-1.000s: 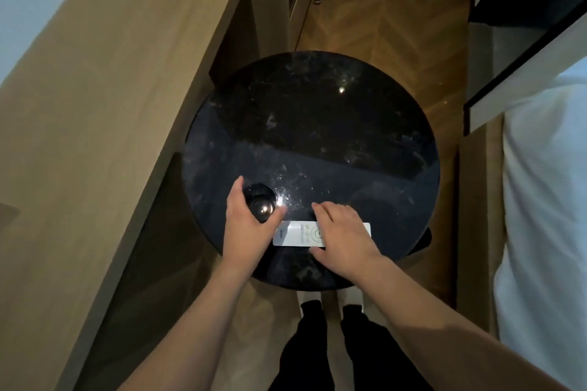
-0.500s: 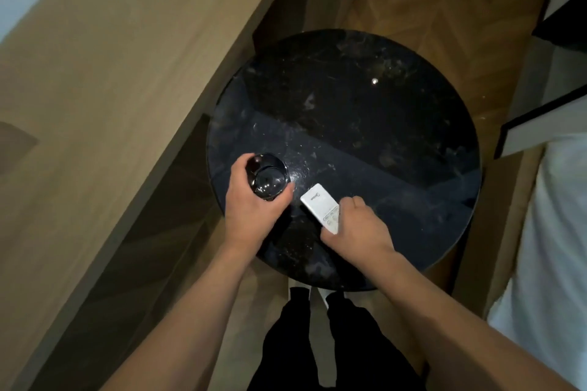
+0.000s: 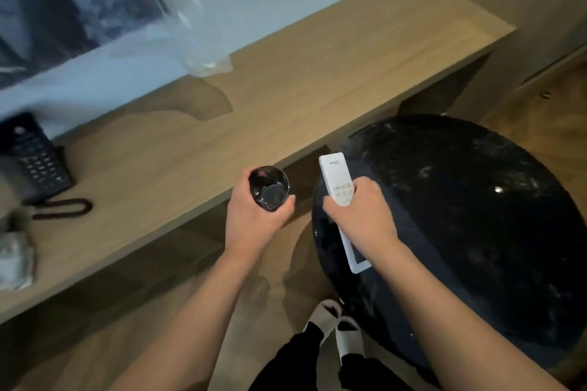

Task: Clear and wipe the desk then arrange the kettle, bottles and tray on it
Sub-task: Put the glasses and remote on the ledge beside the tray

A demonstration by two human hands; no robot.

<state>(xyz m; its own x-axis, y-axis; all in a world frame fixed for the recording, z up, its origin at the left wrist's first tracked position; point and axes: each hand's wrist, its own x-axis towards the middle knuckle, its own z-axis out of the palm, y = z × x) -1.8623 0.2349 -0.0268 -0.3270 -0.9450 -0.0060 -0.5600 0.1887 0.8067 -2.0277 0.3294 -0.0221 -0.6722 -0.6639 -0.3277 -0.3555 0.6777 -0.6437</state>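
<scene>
My left hand (image 3: 255, 219) grips a clear drinking glass (image 3: 269, 188), held upright just past the front edge of the wooden desk (image 3: 286, 98). My right hand (image 3: 362, 216) holds a white remote control (image 3: 336, 176) lifted above the left rim of the round black side table (image 3: 476, 216). The remote points away from me, towards the desk. No kettle, bottle or tray is in view.
A black desk phone (image 3: 31, 159) with a coiled cord (image 3: 60, 208) sits at the desk's left end. A crumpled cloth (image 3: 14, 251) lies near the left front corner. Clear plastic wrap (image 3: 203, 54) rests against the wall. My slippered feet (image 3: 336, 327) stand between desk and table.
Both hands lifted the glass and the remote off the black table and carried them left towards the desk. My view swung left, bringing the desk top and phone into sight.
</scene>
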